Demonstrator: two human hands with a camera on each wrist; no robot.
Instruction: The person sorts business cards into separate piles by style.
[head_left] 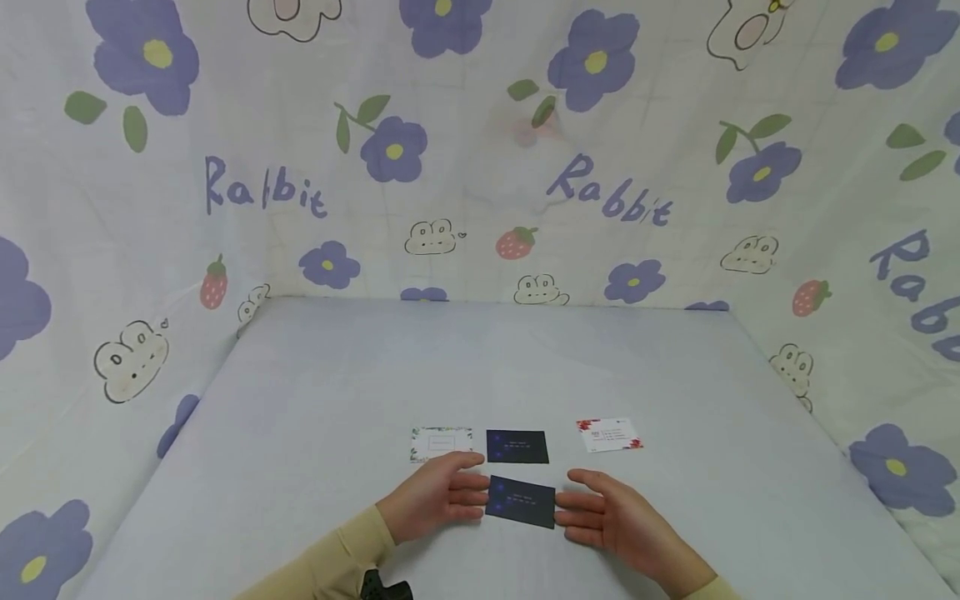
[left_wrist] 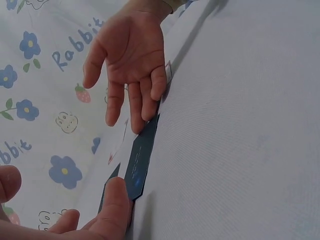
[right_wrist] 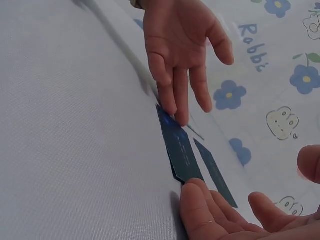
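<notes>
A dark blue card point(head_left: 521, 502) with small pale print lies between my two hands, near the front of the table. At its left short edge are the fingertips of my left hand point(head_left: 442, 498), the fingers nearly straight and the thumb raised. My right hand point(head_left: 622, 521) faces it from the other side, its fingertips at the card's right edge. Just beyond lies a matching dark card point(head_left: 517, 447). A white card with a leafy border point(head_left: 441, 442) is partly hidden by my left thumb. In the left wrist view, the near dark card point(left_wrist: 140, 160) spans between both hands' fingertips.
A white card with red corner flowers point(head_left: 610, 435) lies at the back right of the dark cards. White cloth covers the table point(head_left: 480, 358). Curtains point(head_left: 480, 183) printed with flowers and rabbits stand at the back and both sides.
</notes>
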